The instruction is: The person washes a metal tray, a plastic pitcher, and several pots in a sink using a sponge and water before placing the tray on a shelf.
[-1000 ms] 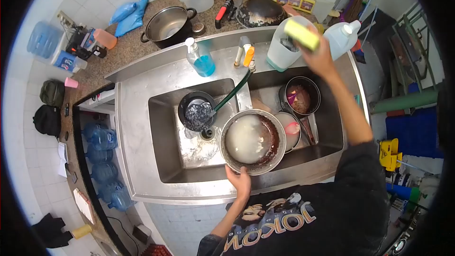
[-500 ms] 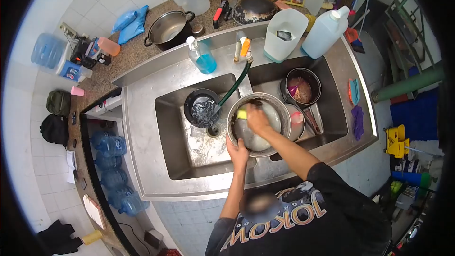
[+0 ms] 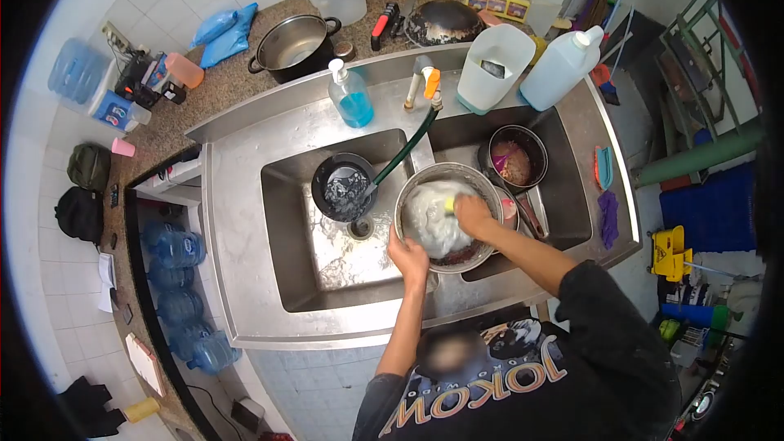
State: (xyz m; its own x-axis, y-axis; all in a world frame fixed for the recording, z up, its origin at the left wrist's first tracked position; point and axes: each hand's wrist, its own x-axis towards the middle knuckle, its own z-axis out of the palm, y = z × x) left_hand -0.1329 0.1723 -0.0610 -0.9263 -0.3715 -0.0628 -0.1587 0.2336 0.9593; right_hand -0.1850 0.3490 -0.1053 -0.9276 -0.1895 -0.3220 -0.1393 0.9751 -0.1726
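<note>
A large metal pot [image 3: 442, 167] sits over the divider between the two sink basins, whitish suds [image 3: 433, 224] spread across its inside. My left hand [image 3: 409, 256] grips its lower left rim, fingers wrapped against the outer wall. Inside the pot, my right hand [image 3: 474, 216] is closed on a yellow sponge [image 3: 449, 205], which is partly hidden by the fingers. In the left basin, a black pan [image 3: 320, 186] holds water and takes the end of a green hose [image 3: 407, 148] running from the tap [image 3: 431, 86].
In the right basin are a dark pot [image 3: 540, 147] with reddish contents and a pan handle [image 3: 530, 214]. Behind stand a blue soap bottle [image 3: 355, 106], a cut-open container [image 3: 494, 69] and a large jug [image 3: 560, 69]. A purple cloth [image 3: 608, 219] lies on the right ledge.
My right hand has moved the sponge from the pot's upper left towards its right side. The suds look whiter and wider spread. My left hand stays at the rim; the view has shifted slightly.
</note>
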